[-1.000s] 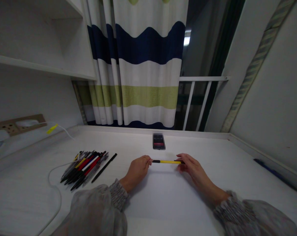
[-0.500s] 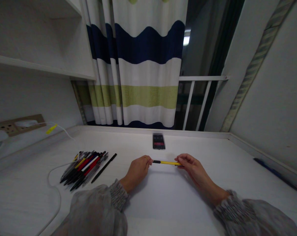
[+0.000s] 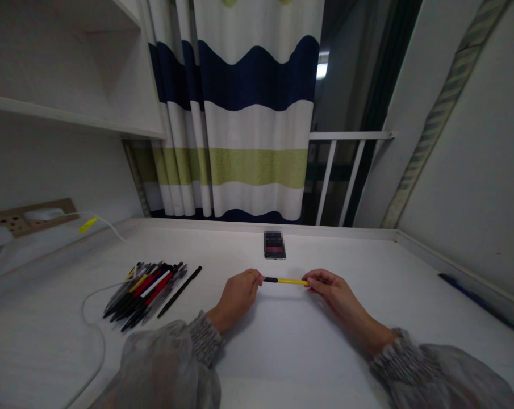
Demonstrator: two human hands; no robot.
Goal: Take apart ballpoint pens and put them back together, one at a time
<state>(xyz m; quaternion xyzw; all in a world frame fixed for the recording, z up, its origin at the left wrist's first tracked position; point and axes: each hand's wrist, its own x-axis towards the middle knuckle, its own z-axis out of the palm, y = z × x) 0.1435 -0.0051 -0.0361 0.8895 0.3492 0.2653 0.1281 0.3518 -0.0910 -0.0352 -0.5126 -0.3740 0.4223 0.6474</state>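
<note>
A yellow pen with a black grip lies level between my two hands, above the white desk. My left hand pinches its black end, hiding the tip. At the yellow end, my right hand holds it between thumb and fingers, which cover that end. To the left of my left hand, a single black pen rests on the desk beside a pile of pens in black, red, white and yellow. Beyond the held pen lies a phone with a blurred screen.
A dark blue pen lies along the right wall. A white cable curves over the left of the desk, near a socket strip on the wall. A striped curtain hangs at the back, and a shelf juts out upper left.
My right hand's fingers have shifted slightly on the pen's yellow end; the dark clip seen there before is now hidden. My left hand stays in place.
</note>
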